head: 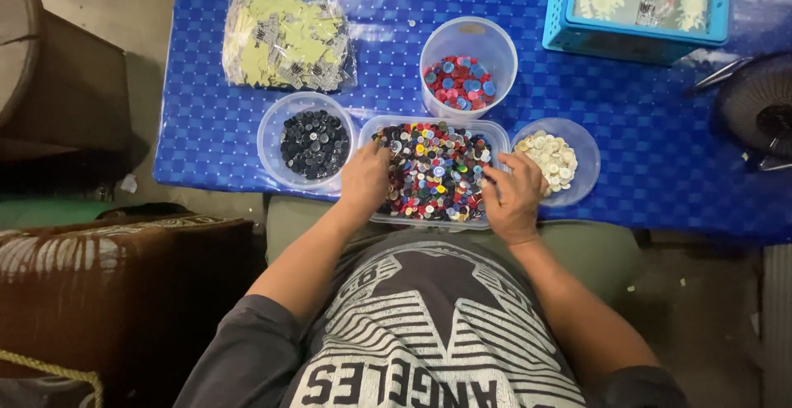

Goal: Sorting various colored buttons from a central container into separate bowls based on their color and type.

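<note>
Over the tray [495,132] of mixed buttons [433,173], left hand [365,181] and right hand [513,198] dig, fingers curled – pinch unclear – mid-sort; next, I'd judge, carrying picks to the black [313,142], red-blue [459,82] or cream [551,159] tubs beside that tray

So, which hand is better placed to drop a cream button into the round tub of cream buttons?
Right, probably. The right hand rests at the mixed-button tray's right end, beside the cream-button tub. The left hand is at the opposite end, nearer the dark-button tub.
</note>
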